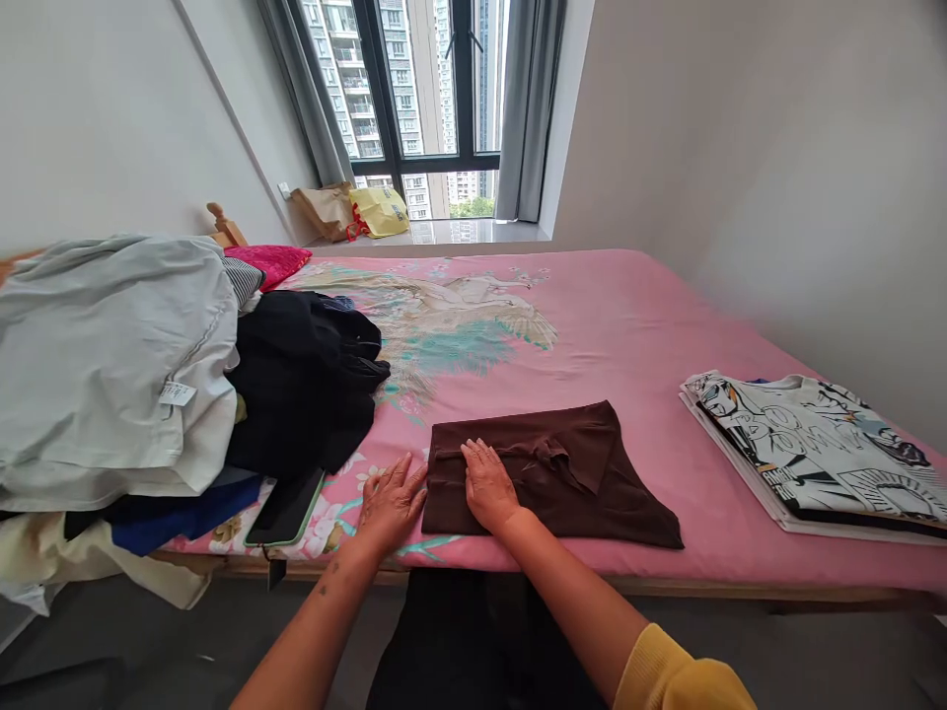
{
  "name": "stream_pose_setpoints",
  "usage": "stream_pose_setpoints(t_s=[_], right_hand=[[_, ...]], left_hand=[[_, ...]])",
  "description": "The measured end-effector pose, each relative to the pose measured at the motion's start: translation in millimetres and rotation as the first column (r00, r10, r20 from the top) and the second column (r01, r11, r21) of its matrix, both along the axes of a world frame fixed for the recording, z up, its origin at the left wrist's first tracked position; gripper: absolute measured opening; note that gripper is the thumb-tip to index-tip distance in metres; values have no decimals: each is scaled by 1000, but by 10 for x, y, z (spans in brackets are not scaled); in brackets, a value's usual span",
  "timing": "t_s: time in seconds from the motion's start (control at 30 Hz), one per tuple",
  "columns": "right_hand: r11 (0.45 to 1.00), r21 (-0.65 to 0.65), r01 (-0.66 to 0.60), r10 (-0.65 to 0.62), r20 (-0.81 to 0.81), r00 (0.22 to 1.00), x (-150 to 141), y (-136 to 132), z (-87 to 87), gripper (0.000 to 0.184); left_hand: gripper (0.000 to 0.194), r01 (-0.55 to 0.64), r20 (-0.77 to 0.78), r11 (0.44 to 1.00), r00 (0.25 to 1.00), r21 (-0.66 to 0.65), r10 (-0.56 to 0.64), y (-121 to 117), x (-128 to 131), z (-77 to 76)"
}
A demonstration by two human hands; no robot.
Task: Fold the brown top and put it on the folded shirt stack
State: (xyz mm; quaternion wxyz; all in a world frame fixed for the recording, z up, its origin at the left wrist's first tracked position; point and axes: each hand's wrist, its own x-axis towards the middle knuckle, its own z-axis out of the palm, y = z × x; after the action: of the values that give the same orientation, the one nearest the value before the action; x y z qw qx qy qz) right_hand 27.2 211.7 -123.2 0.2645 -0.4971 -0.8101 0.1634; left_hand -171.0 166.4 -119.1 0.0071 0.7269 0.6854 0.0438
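Note:
A dark brown garment (562, 493), folded into a flat shape, lies near the front edge of the bed. Its left side is straight, and a small bunched knot of cloth shows near its middle. My right hand (489, 487) rests flat on the left part of the garment, fingers stretched out. Just beside its left edge, my left hand (392, 505) lies open on the pink sheet, its fingertips touching or almost touching the cloth. Neither hand grips anything.
Left on the bed are a heap of clothes with a light grey garment (110, 365) and a black garment (296, 385), and a phone (285, 510) by the edge. At right lies a stack of folded shirts (821, 444). Bags (379, 212) stand on the windowsill beyond the pink sheet (607, 316).

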Motion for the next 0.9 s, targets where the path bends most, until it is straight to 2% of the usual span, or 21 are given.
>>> stream_pose_setpoints(t_s=[0.13, 0.33, 0.43, 0.5, 0.57, 0.73, 0.9], right_hand=[[999, 46, 7, -4, -62, 998, 1, -5, -127, 48], [998, 62, 23, -16, -105, 994, -6, -7, -138, 48], [997, 71, 32, -23, -115, 993, -6, -7, -137, 48], [997, 73, 29, -20, -121, 992, -6, -6, -143, 49], [997, 71, 26, -17, -123, 992, -8, -3, -151, 48], [998, 62, 28, -19, -129, 991, -15, 1, -149, 47], [998, 49, 48, -39, -174, 984, -11, 6, -122, 43]], left_hand=[[39, 68, 31, 998, 997, 12, -68, 109, -26, 29], [50, -7, -6, 1000, 1000, 18, 7, 253, -41, 81], [48, 103, 7, 994, 995, -23, -103, 282, -83, 71], [44, 220, 42, 974, 975, -51, -218, 284, -127, 48], [44, 289, 72, 955, 956, -64, -285, 279, -158, 24], [55, 252, 91, 967, 965, -41, -248, 262, -102, -2], [51, 207, 134, 978, 970, -16, -203, 304, 91, -64]])
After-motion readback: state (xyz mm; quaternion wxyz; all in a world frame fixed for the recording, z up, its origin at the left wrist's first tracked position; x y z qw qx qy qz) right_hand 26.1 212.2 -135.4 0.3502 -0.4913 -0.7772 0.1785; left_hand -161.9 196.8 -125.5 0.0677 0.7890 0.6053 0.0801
